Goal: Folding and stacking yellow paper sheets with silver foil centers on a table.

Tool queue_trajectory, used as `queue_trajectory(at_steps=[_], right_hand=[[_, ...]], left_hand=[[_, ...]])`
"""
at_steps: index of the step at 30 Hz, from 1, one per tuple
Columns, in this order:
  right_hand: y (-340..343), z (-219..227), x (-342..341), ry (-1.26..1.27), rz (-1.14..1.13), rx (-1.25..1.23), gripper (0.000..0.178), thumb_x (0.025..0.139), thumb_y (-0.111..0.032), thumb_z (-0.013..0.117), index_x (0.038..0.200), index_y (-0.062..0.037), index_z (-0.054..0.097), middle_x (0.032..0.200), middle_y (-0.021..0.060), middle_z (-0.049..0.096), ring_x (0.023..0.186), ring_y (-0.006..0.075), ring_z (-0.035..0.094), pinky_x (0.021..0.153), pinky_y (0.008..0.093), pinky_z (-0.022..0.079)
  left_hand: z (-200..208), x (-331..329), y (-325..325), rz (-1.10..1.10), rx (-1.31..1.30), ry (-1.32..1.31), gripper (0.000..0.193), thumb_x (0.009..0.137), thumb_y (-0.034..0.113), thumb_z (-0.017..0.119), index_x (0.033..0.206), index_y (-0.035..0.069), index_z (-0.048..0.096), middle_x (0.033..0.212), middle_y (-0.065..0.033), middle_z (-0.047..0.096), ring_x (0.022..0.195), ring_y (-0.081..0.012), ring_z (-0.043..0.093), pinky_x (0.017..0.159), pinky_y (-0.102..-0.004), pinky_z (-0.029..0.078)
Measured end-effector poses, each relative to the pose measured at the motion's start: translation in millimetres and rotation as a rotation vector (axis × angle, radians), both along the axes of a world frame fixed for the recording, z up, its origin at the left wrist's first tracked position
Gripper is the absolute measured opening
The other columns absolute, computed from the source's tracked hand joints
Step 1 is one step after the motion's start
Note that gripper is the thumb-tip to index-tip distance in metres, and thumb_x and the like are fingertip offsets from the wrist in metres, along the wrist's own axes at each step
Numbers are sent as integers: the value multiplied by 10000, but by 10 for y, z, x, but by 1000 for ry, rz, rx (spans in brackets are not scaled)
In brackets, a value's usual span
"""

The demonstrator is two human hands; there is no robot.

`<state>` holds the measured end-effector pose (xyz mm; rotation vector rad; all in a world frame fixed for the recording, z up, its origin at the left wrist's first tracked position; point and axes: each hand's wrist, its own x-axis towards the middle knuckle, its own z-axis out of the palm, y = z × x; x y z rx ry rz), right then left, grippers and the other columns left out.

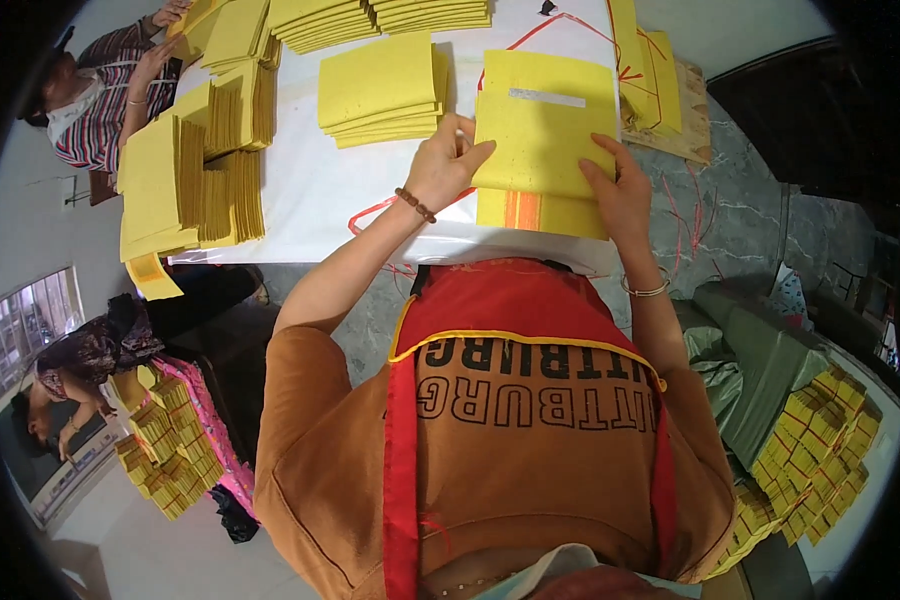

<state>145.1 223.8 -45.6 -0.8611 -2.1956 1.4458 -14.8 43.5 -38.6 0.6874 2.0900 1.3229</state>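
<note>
In front of me on the table lies a block of yellow paper sheets [545, 115] with a pale strip on its top face. Below its near edge a yellow sheet with an orange patch [522, 211] shows. My left hand [448, 168] grips the block's left edge, thumb on top and other fingers bent beside it. At the right edge my right hand [622, 190] holds it, thumb on the face and fingers curled at the side. A red string [370, 213] comes out from under the block on the white tabletop. Fingertips beneath the paper are hidden.
A fanned yellow paper pile [380, 90] lies left of the block. Tall yellow stacks [150, 190] line the table's left side. Tied yellow bundles [658, 90] stand beyond the right edge. A person in a striped top [100, 130] works at the far left. More bundles [815, 450] are piled behind right.
</note>
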Motion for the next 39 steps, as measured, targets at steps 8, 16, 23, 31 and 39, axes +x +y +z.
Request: queue_trajectory(at_steps=[8, 16, 23, 31, 39], right_hand=[[2, 77, -18, -38, 7, 43, 374, 791, -182, 653, 1136, -55, 588, 1006, 166, 658, 924, 270, 644, 798, 326, 479], [-129, 121, 109, -103, -19, 511, 430, 810, -264, 635, 1206, -118, 556, 1292, 137, 500, 1140, 299, 513, 901, 397, 418], [-371, 23, 363, -314, 406, 909, 545, 861, -425, 523, 1341, -184, 431, 1444, 56, 316, 1347, 292, 242, 996, 659, 140], [-382, 29, 381, -322, 424, 890, 552, 867, -466, 503, 1344, -196, 429, 1464, 53, 280, 1366, 331, 181, 977, 702, 106], [-373, -5, 359, -101, 314, 541, 581, 900, -369, 485, 1376, -63, 351, 1464, 112, 264, 1369, 360, 157, 1066, 565, 132]], left_hand=[[224, 318, 91, -640, 21, 1003, 623, 794, 424, 592, 1305, 104, 439, 1378, -118, 378, 1317, -286, 285, 1059, -473, 243], [-2, 344, 55, -660, -72, 986, 649, 817, 468, 553, 1333, 104, 404, 1392, -132, 360, 1325, -290, 270, 1073, -471, 209], [-15, 339, 76, -669, -38, 1012, 613, 832, 444, 555, 1312, 83, 433, 1391, -137, 362, 1318, -289, 280, 1062, -466, 222], [171, 326, 201, -675, -149, 1102, 580, 765, 242, 605, 1278, 23, 445, 1265, -190, 459, 1107, -285, 453, 880, -380, 385], [160, 448, 377, -594, -225, 1329, 490, 762, 204, 563, 1214, 26, 495, 1054, -153, 563, 911, -232, 529, 691, -326, 432]])
